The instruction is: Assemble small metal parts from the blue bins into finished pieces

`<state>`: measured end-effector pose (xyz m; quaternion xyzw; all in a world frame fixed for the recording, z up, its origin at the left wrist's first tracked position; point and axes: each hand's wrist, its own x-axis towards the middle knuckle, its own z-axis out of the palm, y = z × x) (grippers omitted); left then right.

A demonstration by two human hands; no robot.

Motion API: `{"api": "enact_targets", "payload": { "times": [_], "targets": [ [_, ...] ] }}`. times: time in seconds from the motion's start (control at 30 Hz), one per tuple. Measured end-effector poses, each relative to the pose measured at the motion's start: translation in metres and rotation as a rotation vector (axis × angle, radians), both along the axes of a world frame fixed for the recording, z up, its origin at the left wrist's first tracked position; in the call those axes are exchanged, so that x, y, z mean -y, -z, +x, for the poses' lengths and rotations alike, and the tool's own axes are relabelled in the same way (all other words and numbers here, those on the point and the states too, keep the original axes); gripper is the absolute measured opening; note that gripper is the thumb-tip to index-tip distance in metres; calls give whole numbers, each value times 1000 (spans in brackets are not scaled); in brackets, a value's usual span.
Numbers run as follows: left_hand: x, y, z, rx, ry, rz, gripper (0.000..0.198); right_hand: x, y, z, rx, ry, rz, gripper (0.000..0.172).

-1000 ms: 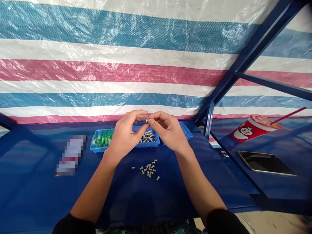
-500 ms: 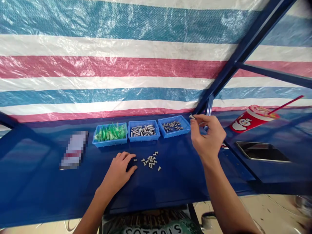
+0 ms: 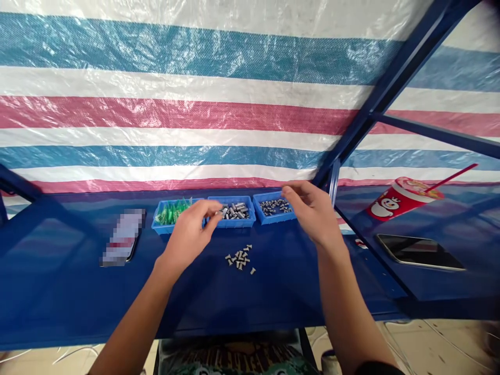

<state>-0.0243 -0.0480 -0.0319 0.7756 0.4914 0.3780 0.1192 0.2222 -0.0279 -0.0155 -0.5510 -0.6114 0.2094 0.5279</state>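
Observation:
My left hand (image 3: 193,229) is closed in a pinch, with a small metal screw (image 3: 223,210) at its fingertips. It hovers before the blue bin of metal cylinders (image 3: 239,209) and partly covers the blue bin of green packets (image 3: 172,212). My right hand (image 3: 312,211) is at the right side of the blue bin of small metal parts (image 3: 274,206). Its thumb and fingers come together over that bin's edge; anything between them is hidden. A loose pile of small screws (image 3: 239,259) lies on the blue table, below and between both hands.
A blurred-out phone (image 3: 124,237) lies at the left. To the right are a dark-screened phone (image 3: 420,252) and a tilted red cup (image 3: 402,199) with a straw. Blue metal frame bars (image 3: 353,125) rise at the right, before a striped plastic sheet (image 3: 175,114).
My left hand has lifted off the table toward the bins, and the lone screw beside its fingers has left the tabletop. My right hand has moved left to the right-hand bin.

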Motion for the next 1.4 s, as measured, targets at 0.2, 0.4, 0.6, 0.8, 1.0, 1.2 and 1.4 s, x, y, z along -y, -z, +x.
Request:
{"api": "enact_targets", "payload": {
  "times": [0.2,0.4,0.6,0.8,1.0,1.2,1.4],
  "targets": [
    [-17,-54,36,153,141,363,29,4,-44,-46,14,-461,8,23],
    [-28,-47,35,303,129,291,35,-16,-41,-62,-90,-550,11,20],
    [-49,-37,12,475,247,-282,18,-32,-26,-64,-26,-415,125,3],
    [-57,-32,12,593,179,-370,34,-35,-21,-64,132,-463,216,10],
    [-55,-32,17,625,191,-335,18,-36,-17,-68,129,-450,228,9],
    [-50,-27,26,472,87,18,7,-37,-18,-66,-18,-494,-50,25],
    [-48,-26,29,513,174,-60,15,-38,-20,-64,-51,-542,-9,15]
  ]
}}
